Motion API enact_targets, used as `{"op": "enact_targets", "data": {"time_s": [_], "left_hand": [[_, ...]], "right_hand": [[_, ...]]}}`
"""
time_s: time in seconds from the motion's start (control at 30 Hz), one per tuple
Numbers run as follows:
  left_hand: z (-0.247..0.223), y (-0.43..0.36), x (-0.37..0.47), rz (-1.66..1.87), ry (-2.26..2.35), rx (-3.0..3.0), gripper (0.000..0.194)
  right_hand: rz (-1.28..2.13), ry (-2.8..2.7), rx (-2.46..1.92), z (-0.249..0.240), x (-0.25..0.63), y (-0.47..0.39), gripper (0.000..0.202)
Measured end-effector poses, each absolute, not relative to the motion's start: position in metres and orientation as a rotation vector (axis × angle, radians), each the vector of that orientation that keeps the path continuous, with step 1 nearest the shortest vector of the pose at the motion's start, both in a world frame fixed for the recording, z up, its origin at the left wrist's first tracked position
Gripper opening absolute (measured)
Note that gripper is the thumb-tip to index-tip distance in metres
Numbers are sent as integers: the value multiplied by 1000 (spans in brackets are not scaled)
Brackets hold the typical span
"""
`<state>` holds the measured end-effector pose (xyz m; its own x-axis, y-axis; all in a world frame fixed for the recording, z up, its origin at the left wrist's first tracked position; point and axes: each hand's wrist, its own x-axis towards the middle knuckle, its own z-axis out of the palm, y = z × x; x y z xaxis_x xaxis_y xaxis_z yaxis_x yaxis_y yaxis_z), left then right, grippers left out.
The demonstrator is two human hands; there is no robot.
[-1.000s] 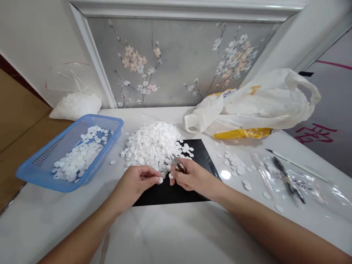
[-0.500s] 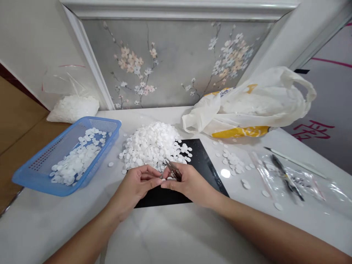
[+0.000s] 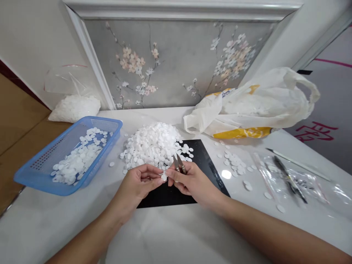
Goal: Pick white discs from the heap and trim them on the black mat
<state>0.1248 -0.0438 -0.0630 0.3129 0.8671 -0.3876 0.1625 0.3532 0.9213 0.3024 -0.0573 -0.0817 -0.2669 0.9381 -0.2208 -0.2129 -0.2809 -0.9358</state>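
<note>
The scissors (image 3: 181,163) look like dull metal, the discs (image 3: 154,143) like smooth, matt plastic. The basket (image 3: 108,143) is semi-glossy plastic, the carrier bag (image 3: 247,113) thin, crinkled plastic; the board (image 3: 165,197) and tabletop (image 3: 170,231) are glossy.

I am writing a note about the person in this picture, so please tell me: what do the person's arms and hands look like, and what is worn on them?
The left hand and right hand are without gloves. I see no ring, watch or bracelet, though some fingers are partly hidden. No sleeve shows on either forearm.
</note>
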Motion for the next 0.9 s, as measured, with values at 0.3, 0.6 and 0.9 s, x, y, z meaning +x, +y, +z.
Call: {"op": "enact_targets", "data": {"time_s": [0.3,0.6,0.9], "left_hand": [[-61,-42,123,588,1240,1101,31],[-56,-25,106,927,1178,831,23],[-55,-34,110,770,1206,1173,31]], "right_hand": [[1694,-948,-1113,-83,314,-48,28],[943,-1897,-1407,-89,306,-48,7],[784,-1931,-1406,-93,301,-49,17]]}}
